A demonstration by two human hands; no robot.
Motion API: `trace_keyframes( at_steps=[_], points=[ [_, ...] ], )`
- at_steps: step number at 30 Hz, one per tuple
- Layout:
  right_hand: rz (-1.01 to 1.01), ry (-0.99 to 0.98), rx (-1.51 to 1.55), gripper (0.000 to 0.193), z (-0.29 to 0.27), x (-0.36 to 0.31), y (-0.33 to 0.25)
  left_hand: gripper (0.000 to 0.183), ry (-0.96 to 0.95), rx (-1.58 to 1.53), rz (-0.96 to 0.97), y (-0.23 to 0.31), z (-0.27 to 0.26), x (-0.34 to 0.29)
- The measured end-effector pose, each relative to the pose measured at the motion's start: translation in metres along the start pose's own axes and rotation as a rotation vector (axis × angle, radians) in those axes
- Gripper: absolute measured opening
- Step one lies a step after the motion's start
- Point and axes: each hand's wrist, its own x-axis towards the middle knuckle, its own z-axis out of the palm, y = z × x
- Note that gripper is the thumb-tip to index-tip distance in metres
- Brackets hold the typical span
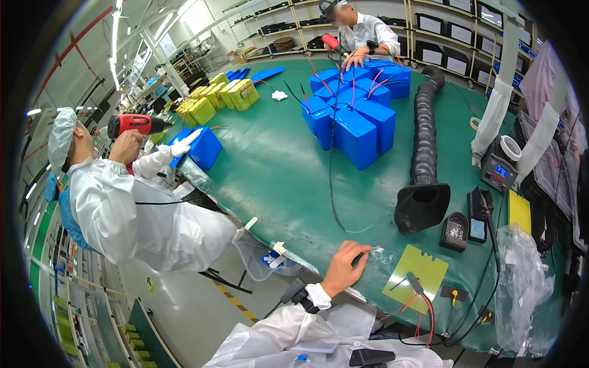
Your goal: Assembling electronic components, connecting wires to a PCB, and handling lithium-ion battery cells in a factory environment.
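The left hand point(343, 268) seems to touch the green table point(270, 165) near a yellowish board point(424, 267).

Bright, even light; ceiling tubes point(115, 37) glowed upper left. Worktop point(270, 153) had soft sheen, plastic bag point(521, 285) glinted. Left hand point(343, 268) looked sharp, far background soft. Shelves point(343, 27) bowed; black fisheye rim swallowed corners.

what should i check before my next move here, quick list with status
1. Left hand free: ok, nothing visible in it.
2. Right hand in view: not ok, outside the picture.
3. Yellow-green board on the green table: ok.
4. Red wires clear of the table edge: not ok, they cross it.
5. Black control box display lit: ok.
6. Air flowing through the black duct: cannot tell.
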Motion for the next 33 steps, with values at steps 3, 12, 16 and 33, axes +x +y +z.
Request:
trace_keyframes(
  at_steps=[3, 12, 16, 33],
  points=[
    [-0.018, -0.021, -0.004, 0.125, -0.007, -0.001, 0.01, 0.018, 0.005, 0.001, 0.015, 0.0, 0.0, 0.0],
    [-0.152, -0.024, 0.005, 0.119, -0.008, -0.007, 0.012, 0.018, 0.009, 0.007, 0.024, 0.0, 0.003, -0.001],
    [-0.156, 0.004, -0.018, 0.121, -0.012, -0.007, 0.019, 0.018, 0.01, -0.003, 0.023, -0.001, 0.005, 0.001],
    [-1.06, 0.401, -0.442, 0.07, 0.062, 0.004, 0.033, 0.017, 0.049, -0.021, 0.004, -0.005, -0.002, -0.008]
  ],
)
